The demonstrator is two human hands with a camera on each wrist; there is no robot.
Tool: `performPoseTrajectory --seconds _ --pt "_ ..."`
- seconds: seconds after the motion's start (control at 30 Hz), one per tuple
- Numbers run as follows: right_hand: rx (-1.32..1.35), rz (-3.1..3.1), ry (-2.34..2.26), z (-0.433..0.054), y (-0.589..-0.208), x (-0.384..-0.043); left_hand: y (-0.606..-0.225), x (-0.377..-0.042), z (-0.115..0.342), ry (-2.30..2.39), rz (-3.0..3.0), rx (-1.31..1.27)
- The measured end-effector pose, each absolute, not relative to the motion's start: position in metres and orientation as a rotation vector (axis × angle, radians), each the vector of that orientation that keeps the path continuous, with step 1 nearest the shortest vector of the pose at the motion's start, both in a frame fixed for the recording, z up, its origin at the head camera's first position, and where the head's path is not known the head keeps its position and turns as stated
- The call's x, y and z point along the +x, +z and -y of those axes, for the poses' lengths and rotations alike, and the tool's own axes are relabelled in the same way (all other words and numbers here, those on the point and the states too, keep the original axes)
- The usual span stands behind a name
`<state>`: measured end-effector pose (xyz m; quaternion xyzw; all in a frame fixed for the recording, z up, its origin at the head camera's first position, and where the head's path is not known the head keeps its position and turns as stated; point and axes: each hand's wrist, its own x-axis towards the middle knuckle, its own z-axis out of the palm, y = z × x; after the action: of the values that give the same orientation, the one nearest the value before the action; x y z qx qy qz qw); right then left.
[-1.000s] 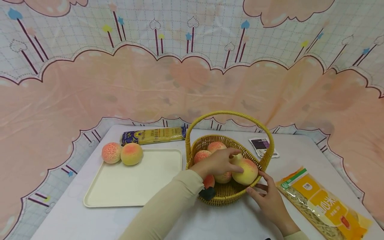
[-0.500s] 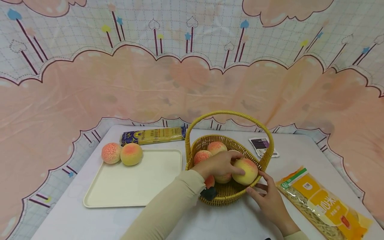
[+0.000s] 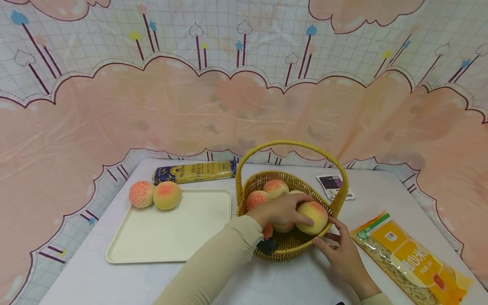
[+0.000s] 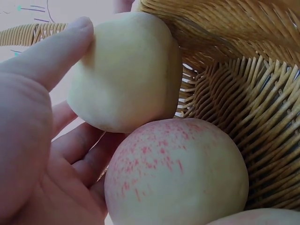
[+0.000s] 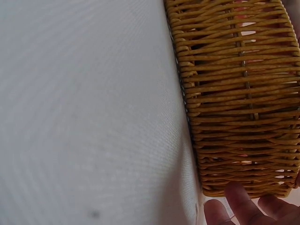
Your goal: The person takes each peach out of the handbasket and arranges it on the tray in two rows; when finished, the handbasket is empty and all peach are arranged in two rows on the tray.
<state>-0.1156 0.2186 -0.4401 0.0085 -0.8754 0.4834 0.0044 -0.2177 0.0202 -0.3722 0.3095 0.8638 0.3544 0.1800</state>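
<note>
Peach (image 3: 316, 214): lay inside the basket's (image 3: 289, 253) right end; looked light, firm, easily dented, barely slippery; seemed best held round the widest part.
Left hand (image 3: 278, 209): gripped peach between thumb and fingers.
Right hand (image 3: 342, 255): touched basket's right end from outside, fingers apart.

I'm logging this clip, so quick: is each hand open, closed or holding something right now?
Left hand: holding a peach in the basket.
Right hand: open, its fingers touching the outside of the basket.
</note>
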Motion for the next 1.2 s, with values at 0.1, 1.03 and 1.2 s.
performPoseTrajectory --seconds 0.1,1.03,1.2 --pt "0.023 2.737 1.518 -0.219 -0.44 -0.115 -0.371 -0.217 -0.021 0.989 -2.451 0.875" --pt "0.015 2.737 1.517 -0.218 -0.441 -0.116 -0.362 -0.204 -0.003 1.228 -2.417 0.784" --pt "0.015 2.731 1.516 -0.217 -0.439 -0.115 -0.358 -0.197 0.005 1.291 -2.409 0.78"
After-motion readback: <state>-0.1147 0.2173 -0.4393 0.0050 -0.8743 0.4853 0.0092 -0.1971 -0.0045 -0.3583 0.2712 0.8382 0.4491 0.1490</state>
